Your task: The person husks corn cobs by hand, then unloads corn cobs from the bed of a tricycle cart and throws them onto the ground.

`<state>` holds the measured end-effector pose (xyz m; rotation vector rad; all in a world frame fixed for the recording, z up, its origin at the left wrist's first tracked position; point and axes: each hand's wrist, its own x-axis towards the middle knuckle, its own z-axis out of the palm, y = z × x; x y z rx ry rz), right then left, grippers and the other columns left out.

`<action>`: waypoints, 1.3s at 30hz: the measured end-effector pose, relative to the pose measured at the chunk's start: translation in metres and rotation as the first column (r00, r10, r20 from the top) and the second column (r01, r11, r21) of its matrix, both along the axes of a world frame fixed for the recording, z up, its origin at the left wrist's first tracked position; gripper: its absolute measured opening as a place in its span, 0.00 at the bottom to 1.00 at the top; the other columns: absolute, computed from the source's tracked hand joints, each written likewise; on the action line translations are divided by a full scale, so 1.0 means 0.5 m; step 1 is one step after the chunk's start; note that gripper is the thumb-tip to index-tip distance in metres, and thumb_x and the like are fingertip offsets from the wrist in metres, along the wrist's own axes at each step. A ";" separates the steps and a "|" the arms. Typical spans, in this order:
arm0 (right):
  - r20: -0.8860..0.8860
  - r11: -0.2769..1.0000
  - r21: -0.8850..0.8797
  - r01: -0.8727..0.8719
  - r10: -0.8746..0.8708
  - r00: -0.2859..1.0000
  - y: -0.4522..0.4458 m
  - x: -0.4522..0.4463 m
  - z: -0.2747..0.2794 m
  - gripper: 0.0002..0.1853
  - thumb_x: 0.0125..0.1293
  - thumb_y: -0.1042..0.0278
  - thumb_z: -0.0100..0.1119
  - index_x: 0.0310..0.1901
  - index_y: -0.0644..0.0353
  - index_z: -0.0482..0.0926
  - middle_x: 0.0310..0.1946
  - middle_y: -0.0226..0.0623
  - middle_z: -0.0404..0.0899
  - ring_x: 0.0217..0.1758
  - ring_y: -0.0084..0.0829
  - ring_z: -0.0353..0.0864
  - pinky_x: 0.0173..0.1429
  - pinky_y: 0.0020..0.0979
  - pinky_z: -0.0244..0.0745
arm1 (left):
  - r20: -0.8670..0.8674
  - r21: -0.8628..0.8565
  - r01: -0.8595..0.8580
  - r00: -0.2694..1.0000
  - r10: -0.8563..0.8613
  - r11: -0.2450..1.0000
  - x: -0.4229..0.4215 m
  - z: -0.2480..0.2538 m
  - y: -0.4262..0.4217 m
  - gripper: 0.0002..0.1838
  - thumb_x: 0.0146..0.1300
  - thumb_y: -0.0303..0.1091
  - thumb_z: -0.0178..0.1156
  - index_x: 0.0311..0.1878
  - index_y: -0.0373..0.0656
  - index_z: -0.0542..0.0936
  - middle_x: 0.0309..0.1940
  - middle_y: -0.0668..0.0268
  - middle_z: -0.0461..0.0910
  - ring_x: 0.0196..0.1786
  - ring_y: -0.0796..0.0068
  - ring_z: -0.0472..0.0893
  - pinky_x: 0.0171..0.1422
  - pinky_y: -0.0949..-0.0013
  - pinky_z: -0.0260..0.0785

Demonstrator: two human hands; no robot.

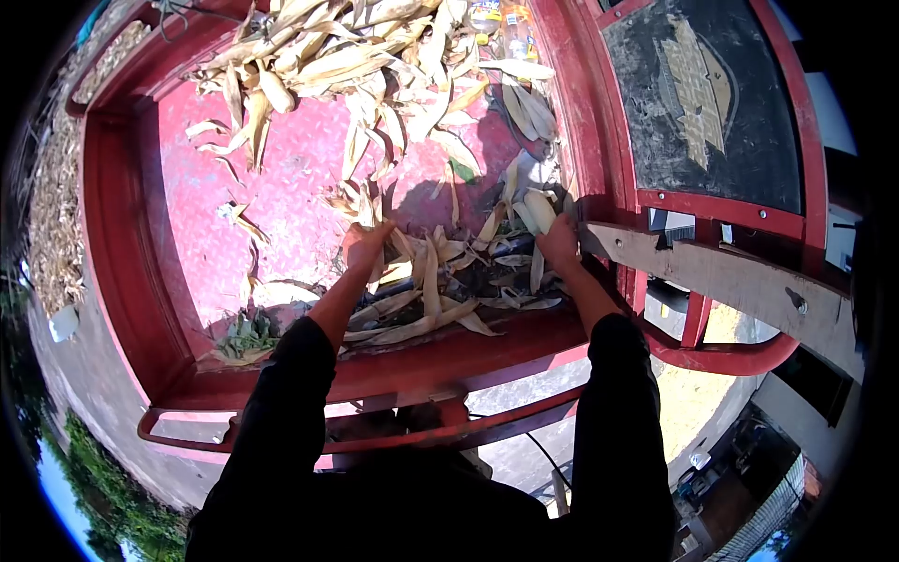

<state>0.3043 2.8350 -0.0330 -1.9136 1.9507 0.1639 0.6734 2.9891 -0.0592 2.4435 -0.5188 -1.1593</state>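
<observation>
In the head view, my right hand (pixel 560 244) is closed around the lower end of a pale ear of corn (pixel 538 210), close to the right wall of the red cargo bed. My left hand (pixel 363 245) grips a bunch of dry corn husks (pixel 360 202) over the middle of the bed. Loose husks (pixel 433 281) lie between and below the hands, along the near wall. A heap of husk-covered corn (pixel 346 56) fills the far end. My fingertips are partly hidden by the husks.
The red metal bed floor (pixel 187 187) is bordered by raised walls (pixel 117 234). A wooden plank (pixel 721 272) juts out at right, below a black panel (pixel 702 94). Plastic bottles (pixel 518 33) stand at the far right corner. Green leaves (pixel 248 335) lie at the near left.
</observation>
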 end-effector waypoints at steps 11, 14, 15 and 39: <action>-0.028 0.991 0.064 -0.121 0.123 0.992 0.019 -0.010 0.041 0.24 0.52 0.66 0.66 0.47 0.61 0.66 0.43 0.62 0.78 0.48 0.61 0.78 0.51 0.53 0.74 | 0.123 -0.121 0.057 0.992 -0.042 0.991 -0.009 -0.059 0.045 0.29 0.44 0.48 0.67 0.49 0.40 0.78 0.41 0.50 0.83 0.44 0.51 0.83 0.50 0.56 0.74; 0.053 0.981 0.096 -0.170 0.165 0.985 -0.003 -0.029 0.061 0.24 0.50 0.68 0.65 0.46 0.63 0.65 0.38 0.62 0.78 0.44 0.61 0.79 0.49 0.52 0.75 | 0.058 -0.059 0.434 0.900 -0.431 0.899 0.004 0.074 0.087 0.28 0.47 0.49 0.67 0.50 0.45 0.79 0.40 0.51 0.83 0.44 0.50 0.82 0.49 0.53 0.74; 0.051 0.970 0.078 -0.229 0.225 0.973 -0.015 -0.057 0.029 0.24 0.49 0.69 0.66 0.45 0.64 0.65 0.38 0.62 0.79 0.44 0.61 0.79 0.49 0.52 0.75 | 0.145 -0.085 0.574 0.816 -0.559 0.815 0.006 0.072 0.126 0.27 0.48 0.49 0.68 0.50 0.48 0.79 0.40 0.53 0.81 0.45 0.50 0.81 0.48 0.52 0.74; 0.447 0.519 0.851 0.083 -0.798 0.403 0.048 -0.001 0.200 0.18 0.63 0.56 0.60 0.50 0.58 0.75 0.36 0.37 0.82 0.22 0.24 0.75 0.24 0.23 0.71 | -0.076 -0.337 0.808 0.488 -0.869 0.484 0.036 0.140 0.352 0.28 0.44 0.38 0.65 0.53 0.43 0.78 0.38 0.50 0.83 0.43 0.51 0.82 0.49 0.56 0.74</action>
